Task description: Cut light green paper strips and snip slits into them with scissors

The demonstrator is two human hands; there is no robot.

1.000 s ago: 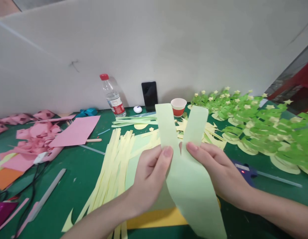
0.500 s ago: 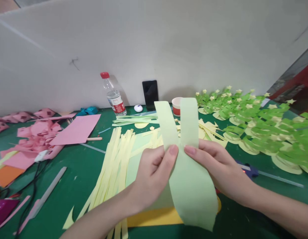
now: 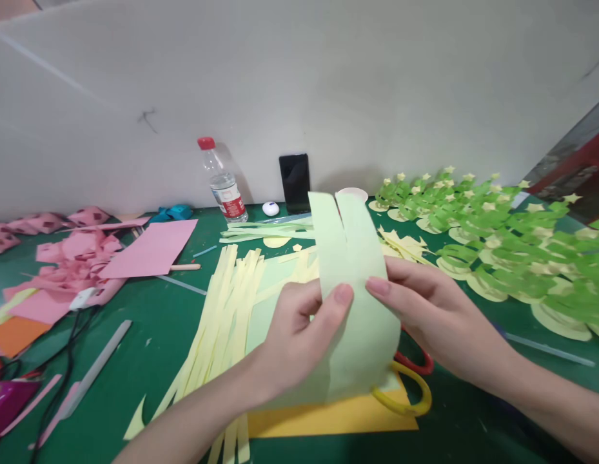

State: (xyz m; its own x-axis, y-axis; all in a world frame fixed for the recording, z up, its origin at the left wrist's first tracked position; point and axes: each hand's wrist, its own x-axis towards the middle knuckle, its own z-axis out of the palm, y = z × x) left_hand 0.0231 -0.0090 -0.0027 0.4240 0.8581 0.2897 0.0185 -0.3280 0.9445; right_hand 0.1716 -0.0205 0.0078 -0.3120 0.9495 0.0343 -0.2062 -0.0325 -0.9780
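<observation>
Between my two hands is a pale green paper strip [image 3: 357, 258], held upright and bent, with a slit running down from its top edge. My left hand [image 3: 304, 328] pinches its left side, thumb in front and fingers behind. On the right side, my right hand [image 3: 425, 309] grips the paper the same way. Below it, a yellow handle and a red handle, which look like scissors [image 3: 410, 393], show partly behind the paper. Yellow paper strips [image 3: 231, 290] lie to the left of my hands, over light green and orange sheets [image 3: 328, 422].
Rows of green paper plants with stars [image 3: 512, 245] stand at the right. A water bottle [image 3: 224, 183], a phone [image 3: 295, 183] and a small white case [image 3: 271, 208] are at the wall. Pink paper [image 3: 151, 248], a glue stick [image 3: 98, 364] and cables lie at the left.
The paper's two top flaps have come closer together, leaving a narrow slit. Its lower part has swung up and left, uncovering the yellow and red handles.
</observation>
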